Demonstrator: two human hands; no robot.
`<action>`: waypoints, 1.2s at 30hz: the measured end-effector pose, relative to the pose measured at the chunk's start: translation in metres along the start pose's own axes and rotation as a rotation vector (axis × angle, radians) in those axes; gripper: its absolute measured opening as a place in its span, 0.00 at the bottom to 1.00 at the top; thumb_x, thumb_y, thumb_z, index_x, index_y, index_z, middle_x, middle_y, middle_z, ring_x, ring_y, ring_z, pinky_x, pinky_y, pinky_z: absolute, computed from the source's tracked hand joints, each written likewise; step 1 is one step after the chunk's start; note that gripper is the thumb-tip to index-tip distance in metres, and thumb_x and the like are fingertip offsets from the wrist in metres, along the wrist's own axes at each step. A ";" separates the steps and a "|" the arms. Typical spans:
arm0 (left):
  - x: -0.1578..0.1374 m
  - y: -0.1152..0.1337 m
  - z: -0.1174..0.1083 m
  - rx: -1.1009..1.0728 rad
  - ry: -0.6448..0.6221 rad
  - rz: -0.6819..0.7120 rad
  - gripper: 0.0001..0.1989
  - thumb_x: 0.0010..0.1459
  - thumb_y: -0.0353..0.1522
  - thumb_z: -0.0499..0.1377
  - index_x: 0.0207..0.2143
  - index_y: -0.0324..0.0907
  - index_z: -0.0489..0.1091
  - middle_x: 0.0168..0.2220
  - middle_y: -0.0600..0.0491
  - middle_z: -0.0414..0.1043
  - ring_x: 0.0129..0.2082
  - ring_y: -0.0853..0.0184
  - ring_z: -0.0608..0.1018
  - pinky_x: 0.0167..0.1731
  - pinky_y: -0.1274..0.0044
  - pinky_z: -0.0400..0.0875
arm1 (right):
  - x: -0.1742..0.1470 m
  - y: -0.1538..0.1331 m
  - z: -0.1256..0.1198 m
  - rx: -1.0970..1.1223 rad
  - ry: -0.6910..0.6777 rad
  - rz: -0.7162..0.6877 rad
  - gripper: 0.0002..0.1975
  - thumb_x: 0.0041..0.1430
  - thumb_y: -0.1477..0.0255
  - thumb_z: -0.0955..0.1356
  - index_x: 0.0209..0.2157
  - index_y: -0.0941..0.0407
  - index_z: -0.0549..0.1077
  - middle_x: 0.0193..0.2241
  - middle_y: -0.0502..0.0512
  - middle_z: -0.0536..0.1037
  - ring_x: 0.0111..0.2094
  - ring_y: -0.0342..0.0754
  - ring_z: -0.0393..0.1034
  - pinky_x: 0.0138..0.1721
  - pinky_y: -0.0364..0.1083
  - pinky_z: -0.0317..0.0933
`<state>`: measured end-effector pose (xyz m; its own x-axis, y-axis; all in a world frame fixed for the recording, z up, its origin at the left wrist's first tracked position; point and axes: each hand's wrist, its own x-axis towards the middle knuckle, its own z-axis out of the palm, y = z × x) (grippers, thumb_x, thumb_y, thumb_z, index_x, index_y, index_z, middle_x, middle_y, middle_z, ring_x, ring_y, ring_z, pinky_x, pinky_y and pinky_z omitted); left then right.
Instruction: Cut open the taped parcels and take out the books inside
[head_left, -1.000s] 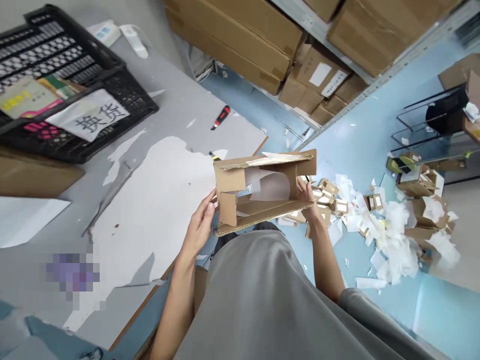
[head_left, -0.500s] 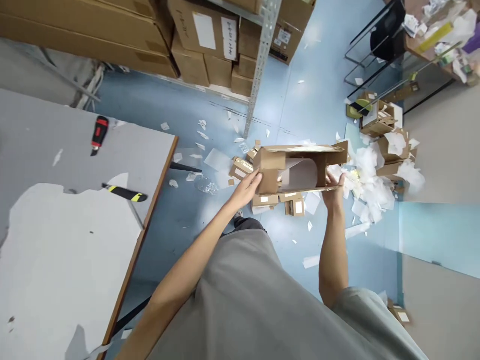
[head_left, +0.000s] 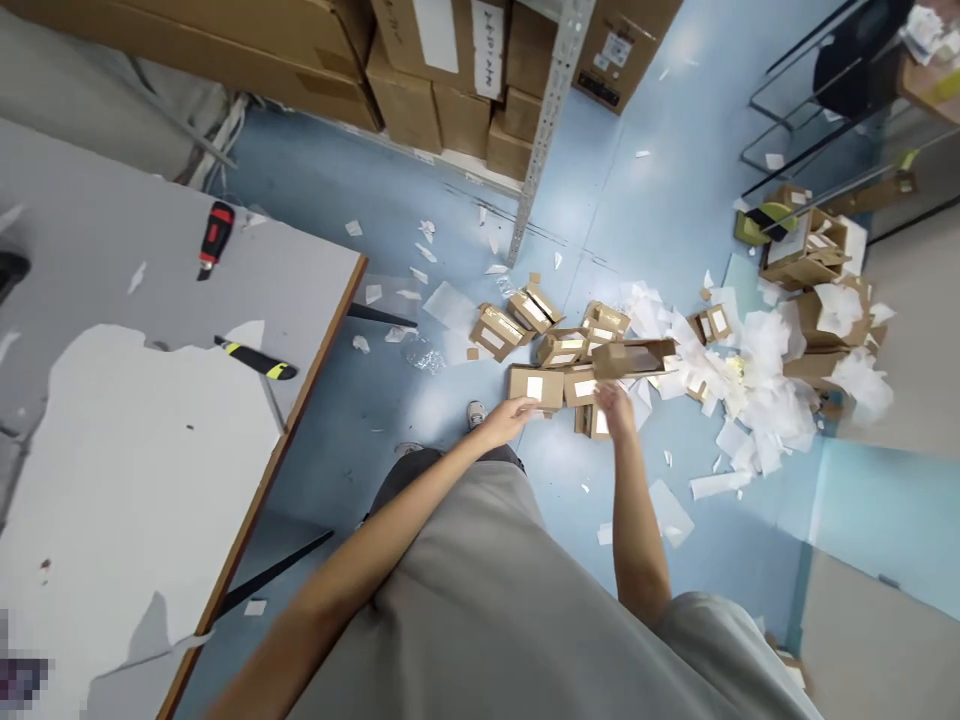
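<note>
An open cardboard box [head_left: 636,360] is out of both hands, slightly blurred, above or on the heap of small boxes; I cannot tell whether it touches them. My right hand [head_left: 615,407] is just below it in the picture, fingers loosely apart and holding nothing. My left hand [head_left: 508,420] is empty too, its fingers stretched out in front of a closed cardboard box [head_left: 534,384] with a white label. Several more small labelled boxes [head_left: 501,332] lie around these on the blue floor.
On the left, a grey table [head_left: 300,262] carries a red-and-black utility knife [head_left: 216,238] and a black-and-yellow cutter [head_left: 259,358]. Crumpled white packing sheets [head_left: 765,370] cover the floor at right. A metal shelf post [head_left: 551,130] and stacked cartons [head_left: 405,105] stand ahead.
Both hands have let go of the open cardboard box, which has dropped away from me toward the floor heap. My hands have drawn closer together and lower in view.
</note>
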<state>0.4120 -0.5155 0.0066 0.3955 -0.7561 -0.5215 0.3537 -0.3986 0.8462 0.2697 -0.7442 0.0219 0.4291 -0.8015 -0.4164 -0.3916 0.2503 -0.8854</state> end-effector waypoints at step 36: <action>-0.514 -0.238 0.016 -1.377 2.212 0.387 0.23 0.50 0.51 0.77 0.37 0.43 0.82 0.48 0.42 0.85 0.52 0.50 0.84 0.60 0.59 0.77 | -0.510 0.053 0.433 -0.881 -2.157 -0.314 0.28 0.65 0.42 0.76 0.50 0.50 0.85 0.50 0.61 0.89 0.51 0.60 0.85 0.60 0.61 0.78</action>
<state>0.1109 -0.0404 0.0748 0.0587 0.8596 -0.5076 -0.1760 0.5095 0.8423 0.3826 -0.0866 0.0983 0.2091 0.8952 -0.3936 -0.0412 -0.3940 -0.9182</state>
